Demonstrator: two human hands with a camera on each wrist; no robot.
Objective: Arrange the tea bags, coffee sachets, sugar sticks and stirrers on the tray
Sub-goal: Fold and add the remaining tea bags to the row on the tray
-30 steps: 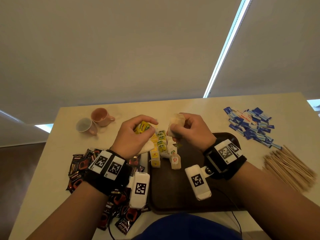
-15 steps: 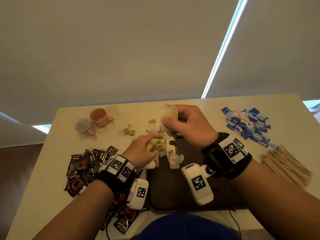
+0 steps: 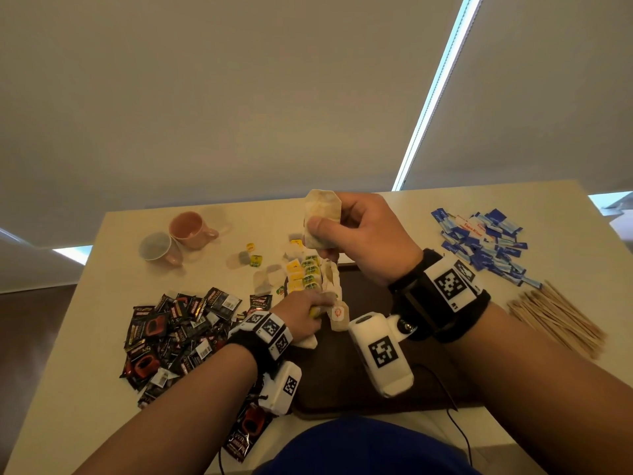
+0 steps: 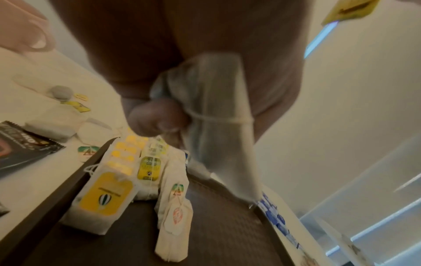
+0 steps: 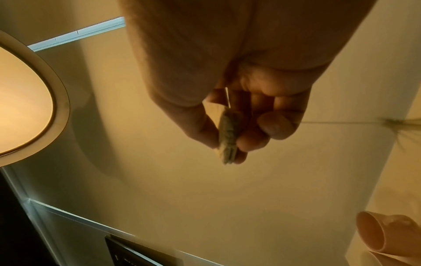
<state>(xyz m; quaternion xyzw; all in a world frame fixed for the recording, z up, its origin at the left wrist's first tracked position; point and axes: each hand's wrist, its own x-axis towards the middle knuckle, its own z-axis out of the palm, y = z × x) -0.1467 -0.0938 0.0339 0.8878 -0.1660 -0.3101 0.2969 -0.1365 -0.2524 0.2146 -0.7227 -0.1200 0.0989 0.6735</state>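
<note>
Two hands show: the right hand (image 3: 363, 234) pinches one tea bag (image 3: 322, 217), and the left hand (image 3: 301, 313) grips one more (image 4: 218, 111). Just beyond the left hand's fingers, tea bags (image 3: 308, 279) stand packed in a row on one tray (image 3: 359, 378); roughly ten, the exact count unclear. Two cups (image 3: 174, 240) sit far left of the right hand. The coffee sachets (image 3: 171, 334), sugar sticks (image 3: 479, 241) and stirrers (image 3: 555, 320) each lie in one heap, too many to count.
</note>
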